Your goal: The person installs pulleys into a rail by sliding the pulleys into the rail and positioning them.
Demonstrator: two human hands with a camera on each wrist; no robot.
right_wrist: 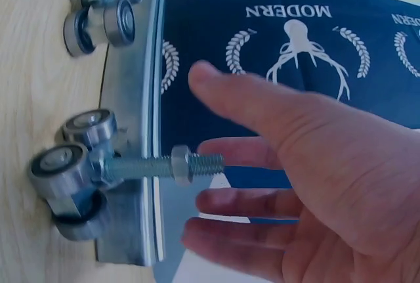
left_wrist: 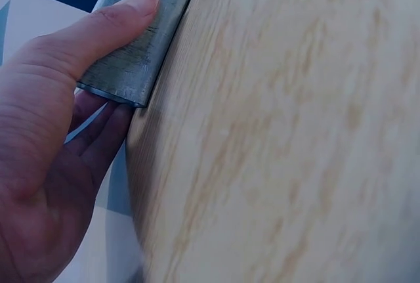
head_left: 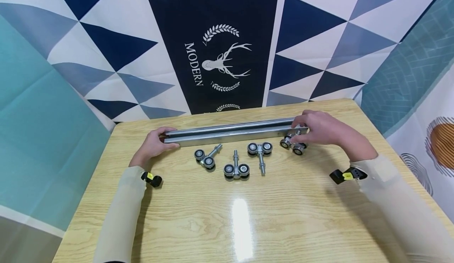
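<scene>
A long grey metal channel rail (head_left: 227, 136) lies across the far part of the table. My left hand (head_left: 154, 143) grips its left end. In the left wrist view the thumb (left_wrist: 118, 30) lies along the rail's face, with the other fingers behind the end. My right hand (head_left: 317, 128) is at the right end, over a roller hanger (head_left: 298, 149) with small wheels and a threaded bolt. In the right wrist view its thumb and fingers are spread around the tip of the bolt (right_wrist: 141, 167), and the wheels (right_wrist: 62, 161) stand beside the rail.
Three more roller hangers lie in front of the rail: a left one (head_left: 205, 160), a middle one (head_left: 236, 170) and a right one (head_left: 261, 152). A patterned cloth (head_left: 227, 62) hangs behind the wooden table (head_left: 191, 215).
</scene>
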